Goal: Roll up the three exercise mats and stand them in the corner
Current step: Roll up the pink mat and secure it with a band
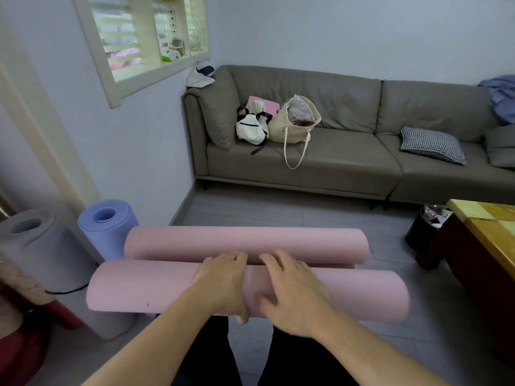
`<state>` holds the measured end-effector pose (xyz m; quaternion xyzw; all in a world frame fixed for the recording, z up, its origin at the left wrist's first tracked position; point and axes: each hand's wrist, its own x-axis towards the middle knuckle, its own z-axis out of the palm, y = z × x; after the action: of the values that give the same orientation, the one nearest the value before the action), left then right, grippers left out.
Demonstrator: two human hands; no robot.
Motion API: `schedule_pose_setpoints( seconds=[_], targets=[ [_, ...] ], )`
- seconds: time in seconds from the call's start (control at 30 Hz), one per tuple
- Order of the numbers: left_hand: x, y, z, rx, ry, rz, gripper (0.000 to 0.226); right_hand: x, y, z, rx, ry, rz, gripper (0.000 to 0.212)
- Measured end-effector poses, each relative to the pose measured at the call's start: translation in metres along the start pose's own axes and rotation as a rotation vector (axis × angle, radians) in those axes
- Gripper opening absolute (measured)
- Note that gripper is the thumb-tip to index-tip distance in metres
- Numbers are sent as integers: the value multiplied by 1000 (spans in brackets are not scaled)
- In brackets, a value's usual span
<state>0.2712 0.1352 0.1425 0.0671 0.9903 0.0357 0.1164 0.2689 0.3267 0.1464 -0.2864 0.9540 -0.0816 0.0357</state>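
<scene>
A pink mat (156,285) lies across the floor in front of me, curled into two parallel rolls, a near one and a far one (306,243). My left hand (223,282) and my right hand (292,291) lie side by side on top of the near roll at its middle, fingers stretched forward toward the gap between the rolls. A rolled blue mat (107,227) stands upright against the left wall. A rolled grey mat (36,246) stands upright beside it, further left.
A grey sofa (348,162) with bags (278,123) and a checked cushion (432,144) runs along the back wall. A wooden table (490,232) and a black bin (426,227) are at the right. A red object (25,349) sits at the bottom left.
</scene>
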Motion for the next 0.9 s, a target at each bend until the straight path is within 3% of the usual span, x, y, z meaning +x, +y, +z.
schedule_pose_setpoints(
  seconds=[0.1, 0.17, 0.4, 0.77, 0.9],
  targets=[
    [-1, 1, 2, 9, -8, 9, 120, -8, 2, 7, -204, -73, -66, 116],
    [-1, 2, 5, 25, 14, 2, 119, 0, 3, 11, -252, -115, -33, 128],
    [-5, 4, 16, 111, 142, -13, 99, 28, 15, 4, -141, -138, -26, 81],
    [-13, 7, 3, 104, 89, 37, 94, 26, 12, -23, 8, -348, 20, 92],
    [-14, 7, 2, 93, 50, 22, 87, 32, 17, -31, 353, -359, 201, 92]
  ],
)
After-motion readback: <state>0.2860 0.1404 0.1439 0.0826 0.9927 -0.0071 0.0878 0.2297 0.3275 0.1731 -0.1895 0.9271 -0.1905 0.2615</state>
